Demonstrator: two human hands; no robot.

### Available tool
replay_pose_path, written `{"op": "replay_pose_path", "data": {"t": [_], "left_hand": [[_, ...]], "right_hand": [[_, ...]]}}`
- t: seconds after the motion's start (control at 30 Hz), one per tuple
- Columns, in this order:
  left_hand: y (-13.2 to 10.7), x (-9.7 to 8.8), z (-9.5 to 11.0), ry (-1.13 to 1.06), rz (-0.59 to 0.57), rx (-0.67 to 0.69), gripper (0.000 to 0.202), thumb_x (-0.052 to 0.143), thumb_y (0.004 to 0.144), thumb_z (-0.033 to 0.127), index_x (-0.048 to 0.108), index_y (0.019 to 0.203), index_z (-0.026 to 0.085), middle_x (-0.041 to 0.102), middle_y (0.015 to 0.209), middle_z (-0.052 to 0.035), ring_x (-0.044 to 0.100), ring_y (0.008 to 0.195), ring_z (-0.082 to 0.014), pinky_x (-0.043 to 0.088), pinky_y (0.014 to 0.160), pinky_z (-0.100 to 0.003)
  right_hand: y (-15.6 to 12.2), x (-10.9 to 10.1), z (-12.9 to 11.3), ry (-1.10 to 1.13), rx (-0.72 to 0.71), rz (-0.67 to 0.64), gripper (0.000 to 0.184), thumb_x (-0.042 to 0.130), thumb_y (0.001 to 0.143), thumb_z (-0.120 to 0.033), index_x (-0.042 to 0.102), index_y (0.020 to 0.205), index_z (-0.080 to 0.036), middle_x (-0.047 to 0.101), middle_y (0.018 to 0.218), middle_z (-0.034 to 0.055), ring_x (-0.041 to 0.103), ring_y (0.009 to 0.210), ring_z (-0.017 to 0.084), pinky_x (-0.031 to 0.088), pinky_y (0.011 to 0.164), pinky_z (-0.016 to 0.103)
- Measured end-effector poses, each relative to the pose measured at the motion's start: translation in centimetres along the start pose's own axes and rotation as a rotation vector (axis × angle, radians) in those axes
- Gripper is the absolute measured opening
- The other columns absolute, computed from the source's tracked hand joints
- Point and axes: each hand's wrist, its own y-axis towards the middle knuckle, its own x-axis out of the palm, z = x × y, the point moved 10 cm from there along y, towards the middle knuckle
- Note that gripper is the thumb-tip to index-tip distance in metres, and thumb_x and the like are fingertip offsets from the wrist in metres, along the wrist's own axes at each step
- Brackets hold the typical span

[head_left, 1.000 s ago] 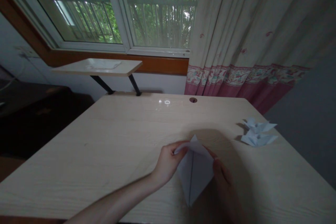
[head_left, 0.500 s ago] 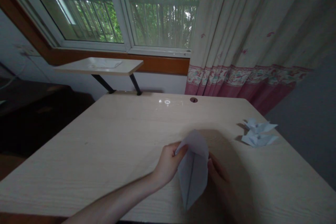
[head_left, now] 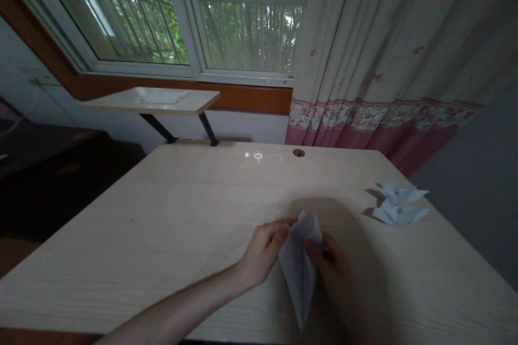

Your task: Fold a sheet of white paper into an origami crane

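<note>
A white folded paper [head_left: 300, 269], narrow and pointed toward me, sits between both hands just above the light wooden desk [head_left: 182, 215]. My left hand [head_left: 263, 250] pinches its upper left edge with curled fingers. My right hand [head_left: 332, 267], in shadow, grips the right side near the top, its fingers pressed on the paper. The paper's top corner is bent over between the two hands.
Two finished folded paper shapes [head_left: 399, 205] lie at the desk's right edge. A cable hole [head_left: 298, 152] is at the desk's back. A small shelf [head_left: 154, 101] juts out under the window; a curtain [head_left: 384, 64] hangs at the right. A dark cabinet [head_left: 48, 172] stands left.
The paper has been folded narrower: its right flap came in toward the centre crease, and my right hand moved left onto it. My left hand stayed at the top edge.
</note>
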Motion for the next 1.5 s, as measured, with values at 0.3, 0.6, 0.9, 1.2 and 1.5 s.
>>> {"op": "replay_pose_path", "data": {"t": [0.3, 0.6, 0.9, 1.2, 1.5], "left_hand": [[0.4, -0.6, -3.5, -0.27, -0.02, -0.066, 0.06, 0.042, 0.091, 0.061, 0.059, 0.124, 0.013, 0.06, 0.125, -0.0166, 0.054, 0.119, -0.0296, 0.036, 0.104, -0.048], [0.1, 0.1, -2.3, -0.095, -0.058, -0.006, 0.049, 0.045, 0.094, 0.053, 0.054, 0.128, 0.019, 0.057, 0.127, -0.0112, 0.051, 0.119, -0.0254, 0.036, 0.104, -0.041], [0.7, -1.1, -1.7, 0.097, 0.071, 0.054, 0.049, 0.068, 0.076, 0.058, 0.066, 0.101, 0.015, 0.06, 0.098, -0.0088, 0.055, 0.094, -0.0222, 0.044, 0.084, -0.032], [0.7, -2.6, -2.5, 0.023, 0.223, 0.046, 0.032, 0.082, 0.064, 0.044, 0.074, 0.076, 0.016, 0.059, 0.077, -0.0046, 0.055, 0.077, -0.0179, 0.043, 0.068, -0.027], [0.8, -2.6, -2.8, 0.043, 0.187, -0.01, 0.022, 0.073, 0.074, 0.035, 0.077, 0.089, 0.02, 0.064, 0.086, -0.0072, 0.059, 0.083, -0.0198, 0.048, 0.073, -0.03]], "right_hand": [[0.3, -1.6, 0.0, 0.037, 0.092, 0.059, 0.037, 0.056, 0.081, -0.055, 0.072, 0.089, -0.022, 0.073, 0.078, 0.0048, 0.067, 0.075, 0.028, 0.051, 0.064, 0.035], [0.4, -0.5, 0.0, 0.086, 0.054, 0.016, 0.035, 0.056, 0.084, -0.05, 0.068, 0.099, -0.021, 0.073, 0.09, 0.0054, 0.067, 0.085, 0.027, 0.052, 0.072, 0.035], [0.4, 0.8, 0.2, 0.218, -0.006, -0.04, 0.034, 0.058, 0.085, -0.044, 0.061, 0.111, -0.022, 0.069, 0.106, 0.0093, 0.066, 0.087, 0.025, 0.053, 0.074, 0.036], [0.4, 0.6, -0.9, 0.133, -0.138, -0.036, 0.024, 0.061, 0.082, -0.041, 0.07, 0.095, -0.023, 0.068, 0.107, 0.0078, 0.063, 0.096, 0.024, 0.051, 0.081, 0.035], [0.7, 0.1, -0.9, 0.096, -0.089, -0.047, 0.025, 0.061, 0.08, -0.041, 0.073, 0.094, -0.025, 0.071, 0.101, 0.0063, 0.065, 0.093, 0.024, 0.052, 0.074, 0.032]]}}
